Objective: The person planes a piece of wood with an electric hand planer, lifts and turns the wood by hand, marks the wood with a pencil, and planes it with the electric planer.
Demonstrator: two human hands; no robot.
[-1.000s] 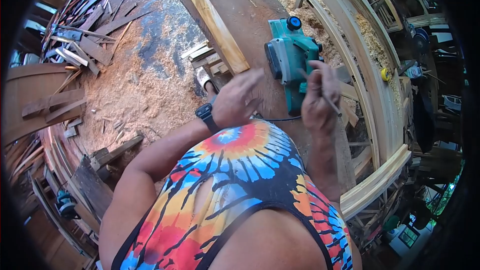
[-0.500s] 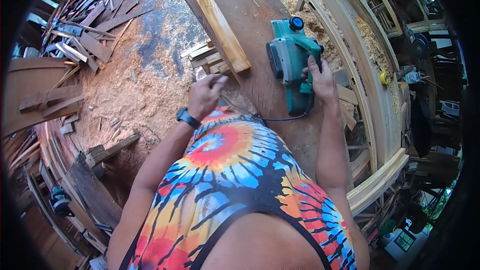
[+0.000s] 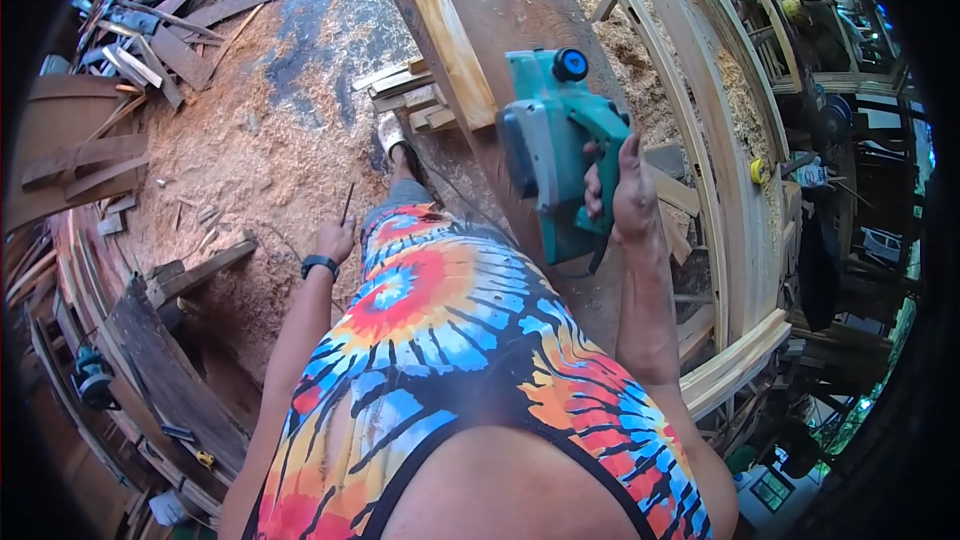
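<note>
My right hand (image 3: 625,190) is wrapped round the handle of a green power planer (image 3: 560,155), which has a blue-topped knob at its far end. The planer is over the brown workbench (image 3: 500,10), tilted a little. Left of it, a pale wooden strip (image 3: 440,30) lies along the bench edge. Down beside my left hip, my left hand (image 3: 335,240) is closed round a thin dark stick (image 3: 348,203), with a watch on the wrist. A cord runs near the bench edge below the strip.
Stacked wood offcuts (image 3: 405,95) lie by my foot (image 3: 390,135). Sawdust (image 3: 230,150) covers the floor at the left, with scrap boards (image 3: 175,60) beyond. Long curved timbers (image 3: 700,90) stand on the right, near a yellow tape measure (image 3: 760,171). Another power tool (image 3: 93,378) sits lower left.
The thin stick has passed from my right hand to my left, which has moved down and left to my side. My right hand has gripped the planer and shifted it slightly left.
</note>
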